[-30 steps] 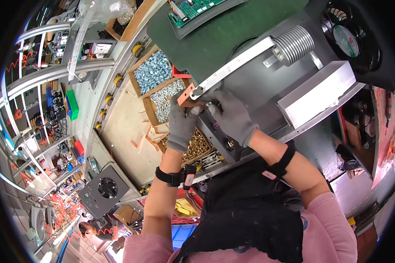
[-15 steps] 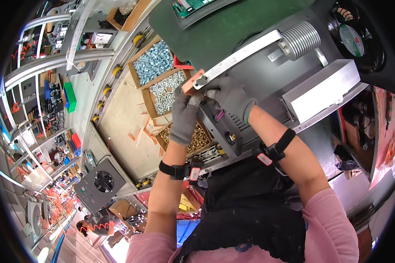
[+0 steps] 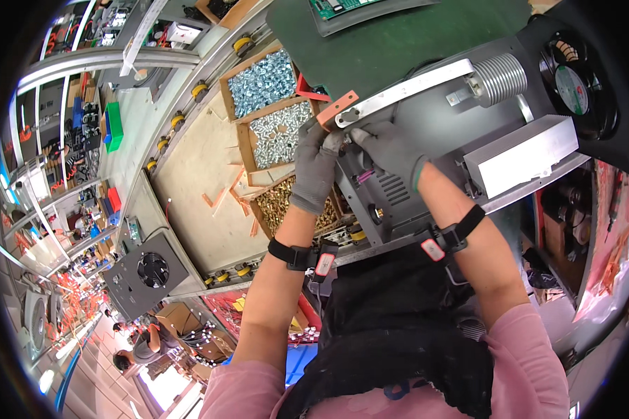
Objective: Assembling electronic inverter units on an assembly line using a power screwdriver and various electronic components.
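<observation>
Both my hands wear grey gloves and meet at the left end of a long silver metal bar point(image 3: 405, 92). My left hand point(image 3: 316, 167) is closed around the lower end of a short copper bar point(image 3: 340, 108), which lies against the silver bar's end by a dark bolt head point(image 3: 351, 114). Just below that joint, my right hand point(image 3: 393, 150) has its fingers pinched together; what they hold is too small and hidden to name. The silver bar runs to a ridged metal coil point(image 3: 503, 82) over a dark grey metal chassis point(image 3: 433, 129).
Left of my hands stand cardboard boxes of blue-silver fasteners point(image 3: 262, 82), silver screws point(image 3: 279, 136) and brass-coloured fasteners point(image 3: 279, 206). Copper strips point(image 3: 223, 195) lie beside them. A finned heat sink point(image 3: 524, 155) and a black fan point(image 3: 573, 87) sit to the right. A green circuit board point(image 3: 342, 5) is at the far edge.
The view has shifted, so the bench appears further right. The copper bar's face now shows more fully beside the silver bar. Both hands stay at the joint, the right fingers slightly further from the left.
</observation>
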Motion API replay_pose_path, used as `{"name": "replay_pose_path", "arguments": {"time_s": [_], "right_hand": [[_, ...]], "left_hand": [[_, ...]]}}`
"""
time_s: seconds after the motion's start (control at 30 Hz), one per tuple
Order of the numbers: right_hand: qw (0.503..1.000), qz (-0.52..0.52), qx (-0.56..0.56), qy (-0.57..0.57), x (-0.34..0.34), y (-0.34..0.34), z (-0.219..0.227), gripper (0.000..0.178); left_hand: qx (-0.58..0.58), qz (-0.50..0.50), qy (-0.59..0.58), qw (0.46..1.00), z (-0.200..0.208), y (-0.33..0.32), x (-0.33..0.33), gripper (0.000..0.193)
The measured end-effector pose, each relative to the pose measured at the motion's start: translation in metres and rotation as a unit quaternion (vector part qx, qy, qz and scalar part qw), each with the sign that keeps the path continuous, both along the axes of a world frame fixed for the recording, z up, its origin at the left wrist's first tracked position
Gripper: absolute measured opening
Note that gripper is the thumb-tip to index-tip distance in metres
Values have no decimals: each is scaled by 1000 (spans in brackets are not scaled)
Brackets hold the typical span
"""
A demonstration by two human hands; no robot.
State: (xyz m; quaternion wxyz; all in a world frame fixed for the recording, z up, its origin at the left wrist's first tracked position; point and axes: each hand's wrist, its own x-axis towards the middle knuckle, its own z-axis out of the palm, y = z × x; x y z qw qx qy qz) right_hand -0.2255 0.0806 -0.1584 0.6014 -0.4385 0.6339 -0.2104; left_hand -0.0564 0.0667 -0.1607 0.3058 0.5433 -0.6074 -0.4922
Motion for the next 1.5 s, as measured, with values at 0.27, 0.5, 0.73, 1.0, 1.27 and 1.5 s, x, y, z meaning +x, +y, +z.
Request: {"name": "replay_pose_path", "arguments": {"time_s": [0.27, 0.5, 0.73, 1.0, 1.27, 1.5], "right_hand": [[997, 29, 4, -68, -20, 9, -7, 33], [987, -44, -132, -83, -38, 14, 0, 24], [992, -119, -36, -24, -63, 56, 60, 21], [961, 193, -186, 72, -9, 84, 43, 12], [882, 170, -57, 435, -43, 71, -42, 30], [824, 148, -180, 516, -59, 0, -75, 57]], "left_hand": [[-45, 5, -29, 999, 1, -1, -16, 32], [-89, 6, -49, 995, 0, -5, -43, 31], [-108, -20, -29, 994, -11, -17, -78, 31], [-123, -83, -19, 989, -26, -32, -140, 33], [-99, -67, -29, 992, -15, -36, -194, 31], [-14, -96, -13, 995, 0, -44, -227, 31]]}}
